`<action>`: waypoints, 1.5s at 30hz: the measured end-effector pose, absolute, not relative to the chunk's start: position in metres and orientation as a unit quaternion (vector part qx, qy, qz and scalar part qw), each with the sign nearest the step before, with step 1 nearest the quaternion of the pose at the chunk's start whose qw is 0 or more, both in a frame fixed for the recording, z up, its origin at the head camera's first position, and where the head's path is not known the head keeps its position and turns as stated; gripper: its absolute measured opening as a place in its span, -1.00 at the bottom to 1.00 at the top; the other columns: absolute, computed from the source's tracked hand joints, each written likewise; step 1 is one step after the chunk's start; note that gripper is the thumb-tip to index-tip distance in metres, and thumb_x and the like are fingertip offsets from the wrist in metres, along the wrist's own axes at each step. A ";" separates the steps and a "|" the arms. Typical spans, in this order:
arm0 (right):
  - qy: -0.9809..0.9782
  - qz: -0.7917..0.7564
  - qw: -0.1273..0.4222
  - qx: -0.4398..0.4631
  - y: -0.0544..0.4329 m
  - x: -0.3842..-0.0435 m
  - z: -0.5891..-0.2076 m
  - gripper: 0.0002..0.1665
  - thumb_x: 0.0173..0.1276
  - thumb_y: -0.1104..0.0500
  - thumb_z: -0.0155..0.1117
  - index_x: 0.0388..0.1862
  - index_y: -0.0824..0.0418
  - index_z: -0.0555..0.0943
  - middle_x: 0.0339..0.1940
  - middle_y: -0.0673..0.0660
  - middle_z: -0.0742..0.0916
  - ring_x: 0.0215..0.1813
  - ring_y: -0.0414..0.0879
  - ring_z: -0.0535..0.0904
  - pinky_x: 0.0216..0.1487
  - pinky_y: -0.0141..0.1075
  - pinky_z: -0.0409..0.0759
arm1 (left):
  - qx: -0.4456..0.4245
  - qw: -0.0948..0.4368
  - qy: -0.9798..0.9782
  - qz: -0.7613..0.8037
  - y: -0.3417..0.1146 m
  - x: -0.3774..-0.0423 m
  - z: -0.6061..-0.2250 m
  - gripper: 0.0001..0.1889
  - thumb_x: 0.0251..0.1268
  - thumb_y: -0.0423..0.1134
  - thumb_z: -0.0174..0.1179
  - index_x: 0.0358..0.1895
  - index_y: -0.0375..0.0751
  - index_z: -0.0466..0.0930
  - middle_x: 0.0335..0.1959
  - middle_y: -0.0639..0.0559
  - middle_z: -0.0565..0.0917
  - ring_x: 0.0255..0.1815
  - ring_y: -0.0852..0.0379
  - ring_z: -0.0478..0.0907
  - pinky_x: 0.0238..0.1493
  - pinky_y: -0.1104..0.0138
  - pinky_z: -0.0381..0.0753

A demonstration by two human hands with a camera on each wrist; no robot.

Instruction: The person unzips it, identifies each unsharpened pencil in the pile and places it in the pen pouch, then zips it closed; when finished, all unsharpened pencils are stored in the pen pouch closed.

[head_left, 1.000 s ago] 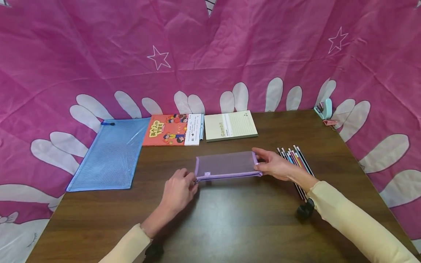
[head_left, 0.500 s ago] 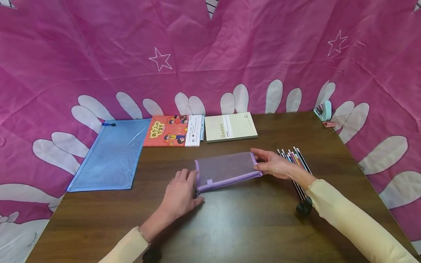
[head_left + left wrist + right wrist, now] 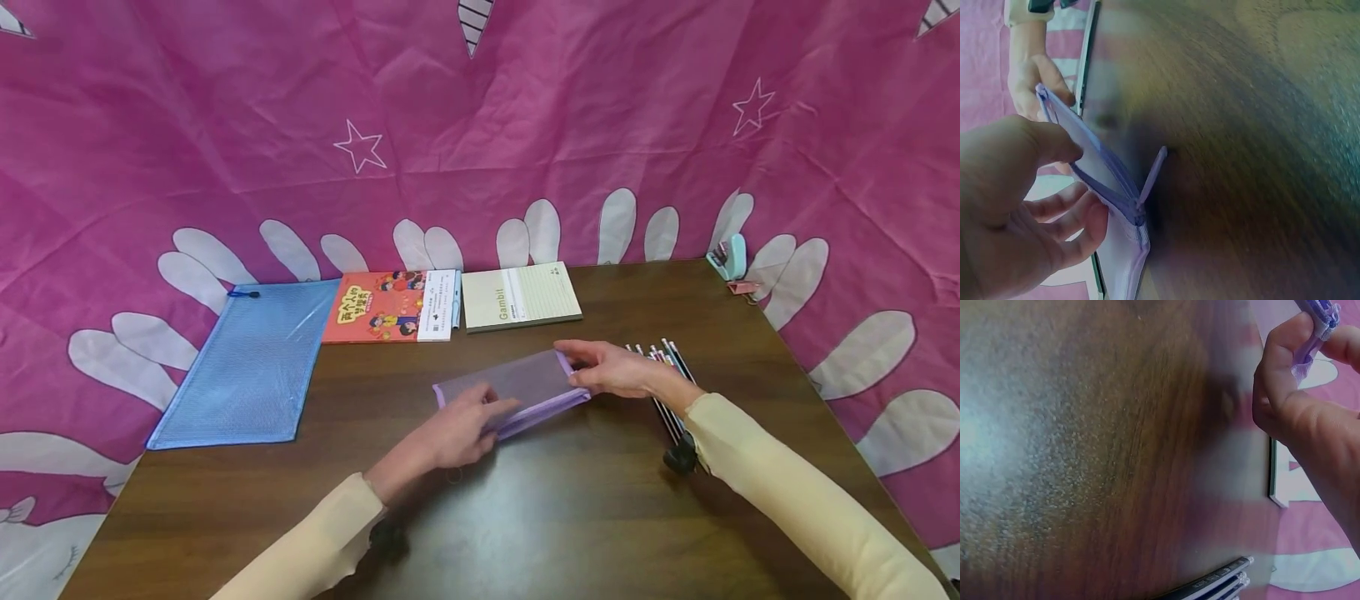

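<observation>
A purple mesh zip pouch (image 3: 517, 375) is held tilted over the brown table, its zip side facing me. The zip tapes stand apart in the left wrist view, and the zip pull (image 3: 1154, 175) hangs at the near end. My right hand (image 3: 611, 369) pinches the pouch's right end between thumb and fingers, also seen in the right wrist view. My left hand (image 3: 461, 429) lies over the front left of the pouch, one finger stretched across the mesh. In the left wrist view its thumb (image 3: 1060, 144) is right at the upper zip tape, the other fingers loosely bent.
Under my right forearm lie several pencils (image 3: 667, 417). Behind the pouch are a red picture book (image 3: 382, 308) and a cream notebook (image 3: 521, 296). A blue mesh zip bag (image 3: 247, 375) lies at left; a mint stapler-like item (image 3: 729, 257) and pink clip (image 3: 744, 287) sit back right.
My left hand has left the pouch's front left corner and moved right, over its front edge. The pouch's left end has swung towards me while my right hand keeps its grip.
</observation>
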State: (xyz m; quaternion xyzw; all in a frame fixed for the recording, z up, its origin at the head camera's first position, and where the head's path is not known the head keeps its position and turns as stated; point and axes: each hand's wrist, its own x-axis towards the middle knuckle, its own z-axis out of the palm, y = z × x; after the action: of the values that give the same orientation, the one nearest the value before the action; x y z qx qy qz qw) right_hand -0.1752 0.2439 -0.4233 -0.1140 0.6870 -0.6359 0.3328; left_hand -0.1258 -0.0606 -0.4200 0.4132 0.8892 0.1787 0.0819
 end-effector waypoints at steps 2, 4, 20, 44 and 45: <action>0.698 -0.630 0.321 -0.114 0.244 -0.176 -0.424 -0.13 0.41 0.40 0.11 0.59 0.43 -0.05 0.44 0.51 0.22 0.18 0.18 0.39 -0.03 -0.18 0.60 | 0.413 0.089 0.887 0.186 -0.060 -0.126 -0.420 -0.33 0.21 -0.38 0.30 0.44 -0.01 0.43 -0.02 -0.05 0.48 -0.13 0.11 0.42 -0.13 0.30 0.53; 0.720 -0.615 0.299 -0.116 0.245 -0.177 -0.421 -0.17 0.41 0.36 0.13 0.57 0.45 0.02 0.37 0.51 0.33 0.09 0.13 0.48 -0.10 -0.16 0.64 | 0.407 0.099 0.887 0.194 -0.060 -0.127 -0.420 -0.31 0.22 -0.41 0.27 0.46 0.00 0.41 -0.04 -0.04 0.47 -0.16 0.13 0.40 -0.18 0.34 0.52; 0.955 -0.271 0.098 -0.072 0.304 -0.144 -0.387 -0.79 0.33 0.25 0.26 -0.20 0.42 0.61 -0.64 0.09 0.63 -0.66 -0.12 0.52 -0.63 -0.25 0.54 | 0.364 0.095 0.893 0.247 -0.064 -0.125 -0.412 -0.30 0.20 -0.46 0.19 0.48 -0.20 0.34 -0.08 -0.13 0.47 -0.30 0.10 0.45 -0.35 0.33 0.52; 0.973 -0.196 0.124 0.002 0.285 -0.130 -0.406 -0.73 0.28 0.24 0.35 -0.14 0.38 0.55 -0.48 0.15 0.66 -0.66 -0.15 0.61 -0.52 -0.05 0.55 | 0.322 0.103 0.884 0.324 -0.065 -0.127 -0.409 -0.29 0.12 -0.46 0.16 0.46 -0.28 0.34 -0.12 -0.17 0.51 -0.27 0.06 0.50 -0.44 0.38 0.59; 0.973 -0.194 0.123 0.002 0.285 -0.130 -0.407 -0.73 0.27 0.24 0.36 -0.15 0.38 0.55 -0.46 0.16 0.66 -0.66 -0.15 0.61 -0.52 -0.05 0.55 | 0.322 0.103 0.884 0.323 -0.065 -0.127 -0.409 -0.29 0.12 -0.46 0.16 0.46 -0.28 0.34 -0.12 -0.16 0.51 -0.27 0.07 0.49 -0.44 0.38 0.58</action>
State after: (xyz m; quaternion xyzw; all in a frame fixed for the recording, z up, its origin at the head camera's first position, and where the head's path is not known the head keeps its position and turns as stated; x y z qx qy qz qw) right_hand -0.1301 0.2845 -0.4069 0.0021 0.9733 -0.1938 0.1229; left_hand -0.1270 -0.0653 -0.4093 0.3223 0.8837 0.3233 0.1028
